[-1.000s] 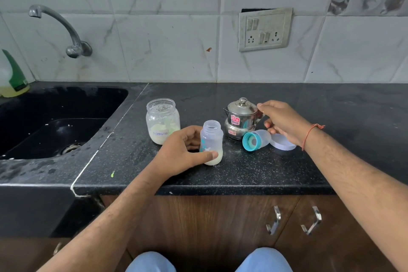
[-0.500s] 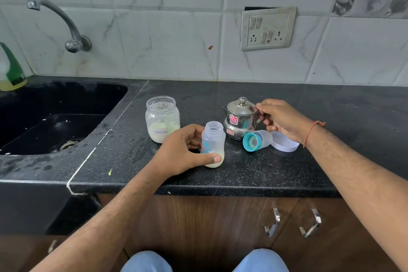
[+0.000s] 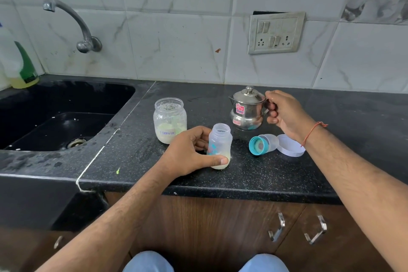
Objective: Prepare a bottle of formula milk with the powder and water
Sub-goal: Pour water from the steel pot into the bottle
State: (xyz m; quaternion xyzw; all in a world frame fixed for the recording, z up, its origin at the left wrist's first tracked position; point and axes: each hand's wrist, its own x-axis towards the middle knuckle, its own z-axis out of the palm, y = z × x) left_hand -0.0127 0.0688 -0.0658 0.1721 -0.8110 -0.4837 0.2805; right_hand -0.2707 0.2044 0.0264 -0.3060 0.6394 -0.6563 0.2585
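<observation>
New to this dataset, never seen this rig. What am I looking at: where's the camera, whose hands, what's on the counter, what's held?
No robot here: a person works bare-handed, filmed by one wide-angle camera on their head, looking down. On the black countertop, the left hand grips an open baby bottle with powder at its bottom. The right hand holds the handle of a small steel kettle. Also there: a jar labelled formula, the bottle's teal-ringed cap on its side, and a white lid.
</observation>
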